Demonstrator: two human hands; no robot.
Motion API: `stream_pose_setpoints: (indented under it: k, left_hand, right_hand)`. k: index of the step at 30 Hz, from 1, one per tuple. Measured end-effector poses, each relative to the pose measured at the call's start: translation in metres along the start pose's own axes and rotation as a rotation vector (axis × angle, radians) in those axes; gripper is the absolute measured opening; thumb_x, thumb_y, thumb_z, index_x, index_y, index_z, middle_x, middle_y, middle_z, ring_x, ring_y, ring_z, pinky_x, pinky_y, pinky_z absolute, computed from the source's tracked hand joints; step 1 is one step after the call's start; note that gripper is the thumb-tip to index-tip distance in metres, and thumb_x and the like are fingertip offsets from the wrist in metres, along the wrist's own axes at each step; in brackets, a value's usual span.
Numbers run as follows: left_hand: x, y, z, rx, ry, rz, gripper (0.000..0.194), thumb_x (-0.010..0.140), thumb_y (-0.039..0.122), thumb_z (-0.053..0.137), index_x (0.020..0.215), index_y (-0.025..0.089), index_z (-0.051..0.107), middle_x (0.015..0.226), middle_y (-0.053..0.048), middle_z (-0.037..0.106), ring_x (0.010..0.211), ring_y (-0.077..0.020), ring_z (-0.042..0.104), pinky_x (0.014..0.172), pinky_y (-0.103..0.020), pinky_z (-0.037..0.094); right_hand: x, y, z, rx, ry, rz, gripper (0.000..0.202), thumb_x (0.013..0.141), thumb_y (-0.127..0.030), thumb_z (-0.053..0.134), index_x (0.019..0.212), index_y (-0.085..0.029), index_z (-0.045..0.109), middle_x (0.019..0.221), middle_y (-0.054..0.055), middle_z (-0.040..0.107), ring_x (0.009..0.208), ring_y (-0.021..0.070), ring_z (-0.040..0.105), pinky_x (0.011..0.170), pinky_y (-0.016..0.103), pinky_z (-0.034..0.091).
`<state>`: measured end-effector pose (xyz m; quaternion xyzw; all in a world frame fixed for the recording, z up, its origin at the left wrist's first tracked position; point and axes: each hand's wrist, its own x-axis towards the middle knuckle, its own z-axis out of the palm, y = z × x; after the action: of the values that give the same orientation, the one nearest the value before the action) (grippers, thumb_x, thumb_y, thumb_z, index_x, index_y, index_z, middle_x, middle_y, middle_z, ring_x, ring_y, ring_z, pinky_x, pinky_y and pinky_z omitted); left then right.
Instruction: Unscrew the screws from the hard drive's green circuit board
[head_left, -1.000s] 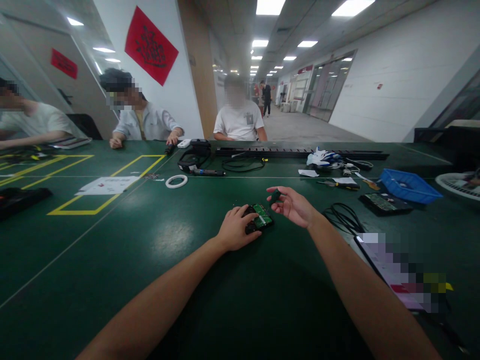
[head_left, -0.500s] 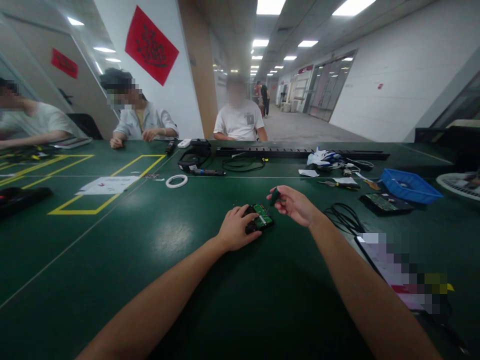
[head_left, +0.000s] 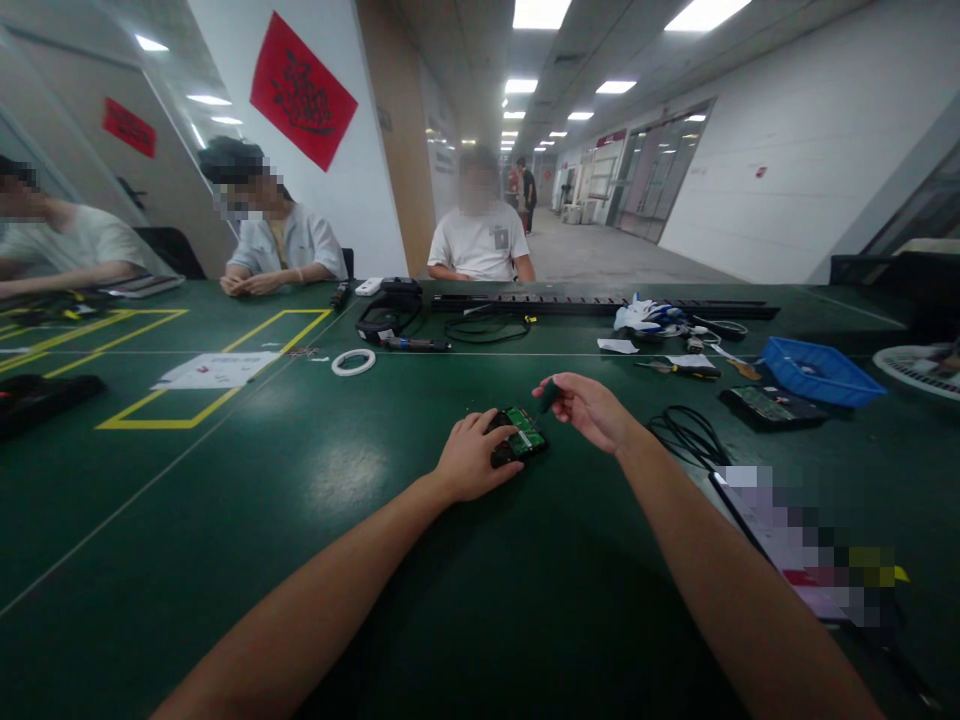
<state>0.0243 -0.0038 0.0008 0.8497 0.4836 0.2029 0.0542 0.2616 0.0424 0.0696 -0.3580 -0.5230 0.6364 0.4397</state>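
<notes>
A black hard drive with a green circuit board (head_left: pixel 529 430) lies on the dark green table (head_left: pixel 420 590). My left hand (head_left: pixel 470 458) grips its left side, fingers over the top and thumb along the near edge. In my right hand (head_left: pixel 589 410) is a screwdriver with a dark green handle (head_left: pixel 550 395), pinched between the fingertips. The tool tilts down toward the right part of the board; whether its tip touches a screw is too small to tell.
To the right are coiled black cables (head_left: pixel 686 437), a second drive (head_left: pixel 776 405), a blue tray (head_left: pixel 821 372) and pliers (head_left: pixel 686 369). A white ring (head_left: pixel 353 362) and paper (head_left: pixel 217 370) lie left. Several people sit across the table.
My right hand has shifted very slightly with the screwdriver; my left hand and the drive stay put. Across the table, a person in a light shirt has brought both hands together.
</notes>
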Motion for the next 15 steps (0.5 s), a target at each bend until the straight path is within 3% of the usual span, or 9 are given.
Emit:
stream_pose_setpoints:
  k: [4,8,15]
  left_hand:
    - [-0.0001,-0.0006,0.0011,0.006,0.007,0.002,0.061,0.082,0.061,0.065,0.136,0.033,0.057,0.153,-0.007,0.038,0.135,-0.038,0.037,0.109,-0.057,0.033]
    - [-0.0002,-0.0009,0.0021,0.013,0.011,0.005,0.061,0.082,0.061,0.065,0.136,0.032,0.057,0.152,-0.008,0.039,0.134,-0.0378,0.038,0.108,-0.057,0.033]
    - [-0.0001,-0.0018,0.0027,0.009,0.004,0.003,0.061,0.082,0.062,0.064,0.135,0.032,0.057,0.153,-0.007,0.038,0.136,-0.0376,0.036,0.109,-0.057,0.033]
  right_hand:
    - [-0.0014,-0.0013,0.0045,0.033,0.01,0.023,0.022,0.082,-0.038,0.068,0.091,-0.019,0.064,0.095,0.007,0.072,0.063,0.0126,0.052,0.054,0.027,0.037]
    - [-0.0037,-0.0028,0.008,0.055,0.006,0.047,0.023,0.084,-0.038,0.065,0.099,-0.021,0.066,0.088,0.004,0.068,0.062,0.0121,0.052,0.052,0.025,0.035]
    - [-0.0034,-0.0068,0.0026,-0.064,0.012,0.023,0.027,0.084,-0.037,0.063,0.101,-0.018,0.073,0.094,0.007,0.068,0.06,0.0111,0.046,0.048,0.026,0.03]
